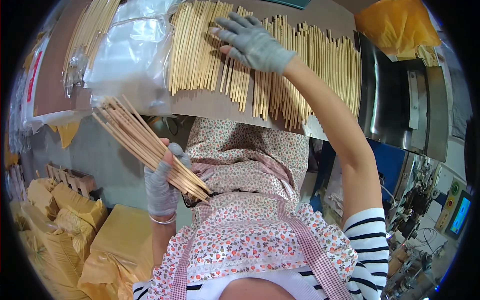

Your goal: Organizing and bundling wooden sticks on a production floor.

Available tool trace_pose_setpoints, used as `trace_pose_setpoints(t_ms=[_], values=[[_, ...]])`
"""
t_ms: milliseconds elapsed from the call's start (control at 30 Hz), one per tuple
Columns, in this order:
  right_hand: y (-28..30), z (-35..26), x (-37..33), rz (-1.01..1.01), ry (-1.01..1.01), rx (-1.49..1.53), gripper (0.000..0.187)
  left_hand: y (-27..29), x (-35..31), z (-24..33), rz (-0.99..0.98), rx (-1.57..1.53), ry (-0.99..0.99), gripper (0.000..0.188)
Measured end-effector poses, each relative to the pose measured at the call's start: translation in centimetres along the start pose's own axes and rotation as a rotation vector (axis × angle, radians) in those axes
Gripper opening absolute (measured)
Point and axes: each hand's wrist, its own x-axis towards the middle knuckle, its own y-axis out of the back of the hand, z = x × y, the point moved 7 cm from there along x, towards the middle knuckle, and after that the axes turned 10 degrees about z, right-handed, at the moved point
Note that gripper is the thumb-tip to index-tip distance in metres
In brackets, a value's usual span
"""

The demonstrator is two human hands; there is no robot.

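A bundle of pale wooden chopsticks (131,136) slants across my left hand (162,187), in front of the table's near edge. The gloved fingers and bare thumb wrap round it, and some ends at the lower right are dark. My right hand (255,46), in a grey glove with bare fingertips, reaches over a wide row of chopsticks (320,75) on the table. Its fingers are stretched out and lie over the sticks; the palm hides those beneath. Left of that hand, more of the row (192,55) lies side by side.
Clear plastic bags (131,55) are stacked left of the row, with bagged chopsticks (90,35) beyond. A dark metal machine (385,90) adjoins the table's right end, and a control panel (455,207) with a lit screen stands lower right. Yellow wrapped packages (117,232) fill the lower left.
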Motion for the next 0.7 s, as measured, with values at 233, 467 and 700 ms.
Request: trace_pose_setpoints(t_ms=[233,467,700], values=[[-2.4,-1.2,-0.7,-0.288,-0.023,-0.067,0.054,0.1,-0.2,-0.7,0.030,0.038,0.017,0.038],[-0.8,-1.2,-3.6,-0.345,-0.035,-0.123,0.056,0.4,0.1,-1.1,0.042,0.057,0.043,0.038],[2.8,-3.4,-1.6,-0.220,0.052,0.096,0.032,0.6,0.2,-1.3,0.057,0.054,0.049,0.038]])
